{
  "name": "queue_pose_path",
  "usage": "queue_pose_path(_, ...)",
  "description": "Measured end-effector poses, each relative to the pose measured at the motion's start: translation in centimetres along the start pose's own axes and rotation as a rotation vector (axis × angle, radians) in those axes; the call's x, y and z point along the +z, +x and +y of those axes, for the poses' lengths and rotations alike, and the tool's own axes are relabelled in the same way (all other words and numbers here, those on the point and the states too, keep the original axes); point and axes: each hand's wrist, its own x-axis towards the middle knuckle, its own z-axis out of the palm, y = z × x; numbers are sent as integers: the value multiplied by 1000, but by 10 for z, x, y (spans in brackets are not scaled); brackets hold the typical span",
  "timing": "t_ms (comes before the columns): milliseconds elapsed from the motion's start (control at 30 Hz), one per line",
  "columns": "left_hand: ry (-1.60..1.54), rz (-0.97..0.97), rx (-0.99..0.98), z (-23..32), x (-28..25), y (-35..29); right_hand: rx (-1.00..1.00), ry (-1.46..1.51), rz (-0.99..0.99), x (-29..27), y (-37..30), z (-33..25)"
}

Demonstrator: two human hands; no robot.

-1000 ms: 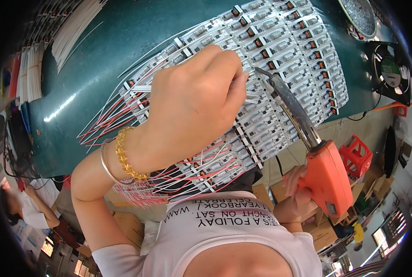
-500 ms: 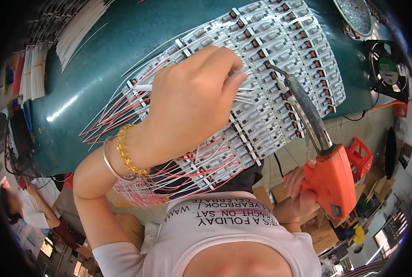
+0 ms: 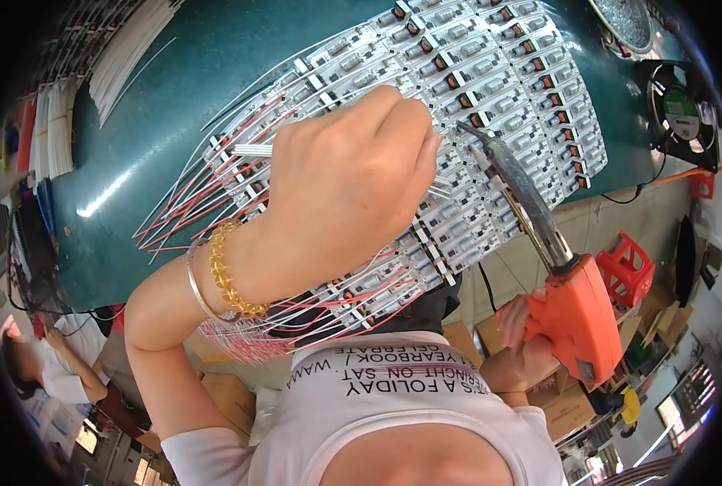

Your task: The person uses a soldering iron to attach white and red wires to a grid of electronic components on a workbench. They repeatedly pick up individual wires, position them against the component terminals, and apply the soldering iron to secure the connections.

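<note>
My left hand hovers over a wide panel of small circuit boards, its fingers pinched around a bundle of thin white wires. The wire ends stick out on both sides of the fist. In my right hand is an orange soldering gun, gripped by its handle. Its dark, bent tip lies close to the boards just right of my left fingers; whether it touches them I cannot tell. Red and white wires trail from the left part of the panel, and more hang over the near edge.
The panel rests on a teal table. Stacks of white wires lie at the far left. A round metal bowl and a black fan stand at the right. A red stool is below; another person sits at left.
The soldering gun's tip has shifted slightly left and nearer on the boards. My left hand has moved a little right, still pinching the white wires.
</note>
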Motion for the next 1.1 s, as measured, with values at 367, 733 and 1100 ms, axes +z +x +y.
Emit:
queue_pose_path(367, 22, 26, 26, -1, 2, -1, -59, 87, -47, -17, -3, 14)
queue_pose_path(733, -122, -26, -67, 1, -4, 1, 7, 56, 91, -13, -11, 17)
queue_pose_path(1100, -32, 56, 7, 7, 10, -9, 28, 13, -30, -4, -4, -3)
